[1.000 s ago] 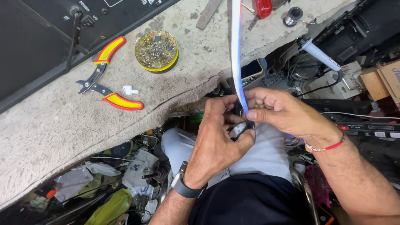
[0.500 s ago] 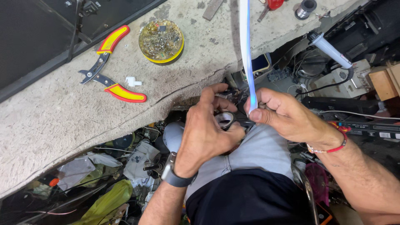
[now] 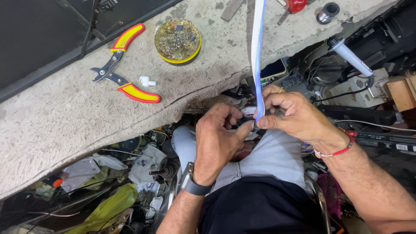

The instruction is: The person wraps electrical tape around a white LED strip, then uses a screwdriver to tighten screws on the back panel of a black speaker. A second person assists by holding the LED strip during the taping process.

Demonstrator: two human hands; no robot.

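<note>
Concrete tabletop [image 3: 65, 125] sits above and left of both hands; its broken front edge runs just above the knuckles. White-blue flat strip [image 3: 257, 52] climbs from the right hand [image 3: 294, 115] across that edge and out of view at the top. Right hand pinches the strip's lower end, thumb against forefinger. Left hand [image 3: 216, 143] is curled tight, fingertips touching the same end; what it holds is hidden. Red-yellow pliers [image 3: 123, 65] and a round tin of small parts [image 3: 177, 41] lie well up-left, with bare tabletop between them and the edge.

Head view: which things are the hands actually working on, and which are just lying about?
In hand:
white-blue flat strip, pinched by right hand and left hand

Lying about:
yellow-red pliers
round tin of small parts
small white clip
solder spool
</note>
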